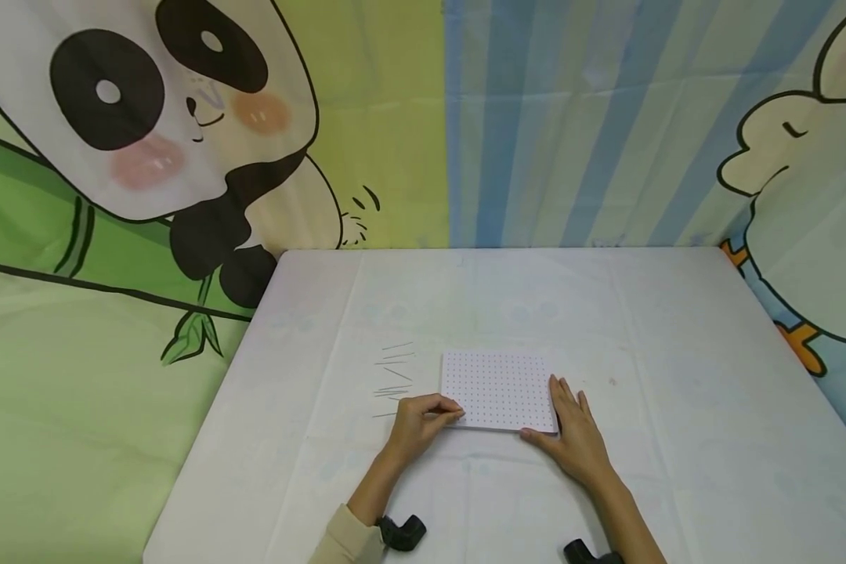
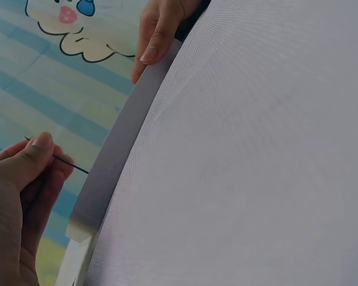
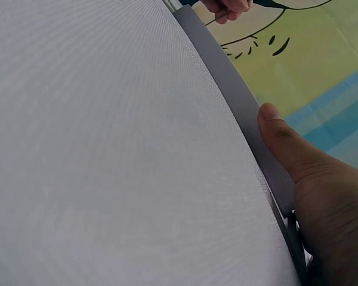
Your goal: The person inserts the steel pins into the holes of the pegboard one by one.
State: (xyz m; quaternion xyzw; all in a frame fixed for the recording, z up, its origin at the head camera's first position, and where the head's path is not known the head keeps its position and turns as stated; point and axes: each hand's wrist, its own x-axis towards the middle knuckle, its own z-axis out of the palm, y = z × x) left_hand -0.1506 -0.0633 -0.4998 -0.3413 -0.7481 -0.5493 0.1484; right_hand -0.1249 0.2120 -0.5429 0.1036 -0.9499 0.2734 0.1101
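A white board point(image 1: 498, 388) with a grid of small dark dots lies on the table. At its near left corner my left hand point(image 1: 419, 421) pinches a thin dark needle-like stick point(image 2: 71, 164) between thumb and fingertips. In the left wrist view the stick points at the board's grey side edge point(image 2: 116, 143); whether its tip touches cannot be told. My right hand point(image 1: 580, 440) rests against the board's near right corner, its fingers straight along the right side. The right thumb point(image 3: 280, 128) touches the front edge.
Several thin sticks point(image 1: 393, 389) lie loosely spread on the white table point(image 1: 536, 305), left of the board. Behind the table hangs a cloth backdrop point(image 1: 395, 117) printed with a panda and stripes. Black wrist mounts point(image 1: 403, 534) sit near both wrists.
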